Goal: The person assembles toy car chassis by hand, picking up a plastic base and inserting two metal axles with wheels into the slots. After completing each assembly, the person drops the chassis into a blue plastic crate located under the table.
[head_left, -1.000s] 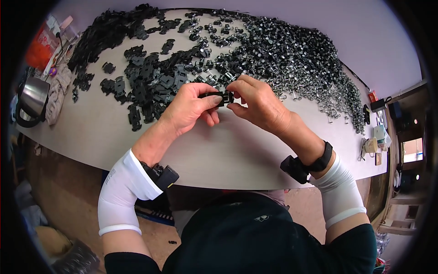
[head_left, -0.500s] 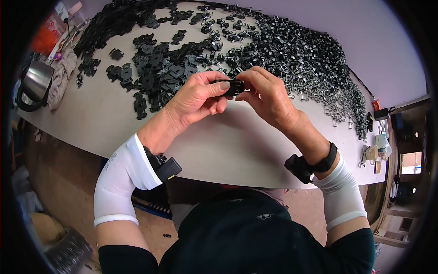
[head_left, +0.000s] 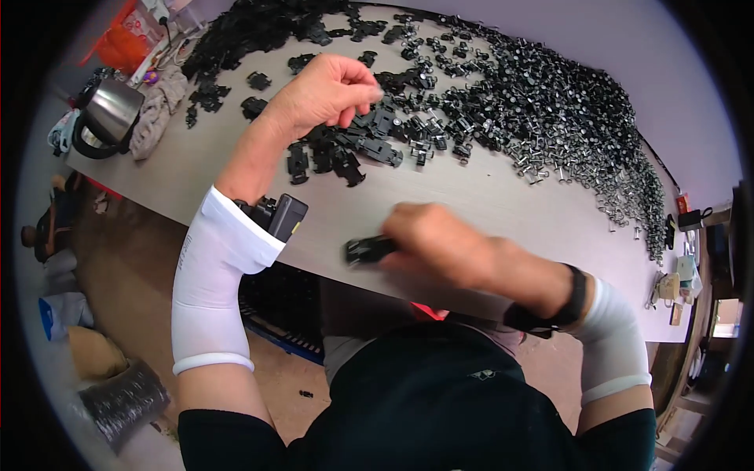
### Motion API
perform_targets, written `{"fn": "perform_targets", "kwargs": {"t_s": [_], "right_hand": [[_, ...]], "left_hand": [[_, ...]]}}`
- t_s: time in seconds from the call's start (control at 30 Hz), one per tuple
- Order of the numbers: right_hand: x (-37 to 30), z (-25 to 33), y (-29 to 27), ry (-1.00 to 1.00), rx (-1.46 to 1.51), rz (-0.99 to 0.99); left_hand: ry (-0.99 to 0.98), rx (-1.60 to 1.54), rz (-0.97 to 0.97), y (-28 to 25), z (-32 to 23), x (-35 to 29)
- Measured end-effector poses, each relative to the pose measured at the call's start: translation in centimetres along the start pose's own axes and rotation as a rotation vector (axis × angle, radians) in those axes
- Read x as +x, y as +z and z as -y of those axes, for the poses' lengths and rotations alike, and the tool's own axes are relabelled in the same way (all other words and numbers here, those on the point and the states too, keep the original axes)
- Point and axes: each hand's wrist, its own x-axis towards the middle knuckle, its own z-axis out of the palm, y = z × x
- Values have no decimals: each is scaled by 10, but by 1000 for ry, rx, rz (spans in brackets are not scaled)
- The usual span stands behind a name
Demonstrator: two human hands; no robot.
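My left hand [head_left: 330, 93] hovers over a spread of flat black plastic plates [head_left: 381, 151], shaped like toy car bases. Its fingers are loosely bent and somewhat apart, and I see nothing held in them. Close to the table's front edge, my right hand [head_left: 432, 235] is smeared by motion. A black toy car base [head_left: 369, 251] sticks out to the left from its closed fingers; its details are blurred.
A heap of small black wheels with silver axles [head_left: 542, 94] covers the back right of the table [head_left: 471, 188]. More black plates [head_left: 236, 35] are piled at the far left. A steel kettle [head_left: 115, 110] and a crumpled cloth [head_left: 161, 110] lie at the left edge.
Both hands were together on the black base. My left hand has let go and moved up and left over the plates. My right hand has carried the base down toward the front edge.
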Motion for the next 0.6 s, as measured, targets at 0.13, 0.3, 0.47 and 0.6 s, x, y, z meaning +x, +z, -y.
{"fn": "perform_targets", "kwargs": {"t_s": [0.13, 0.3, 0.47, 0.6], "right_hand": [[41, 30, 25, -224, 232, 81], [30, -13, -11, 83, -78, -27], [50, -11, -9, 46, -334, -192], [56, -22, -1, -137, -309, -123]], "left_hand": [[-125, 389, -17, -1, 4, -22], [-99, 545, -131, -6, 22, -59], [-71, 573, -261, 0, 35, -65], [-208, 253, -275, 2, 38, -67]]}}
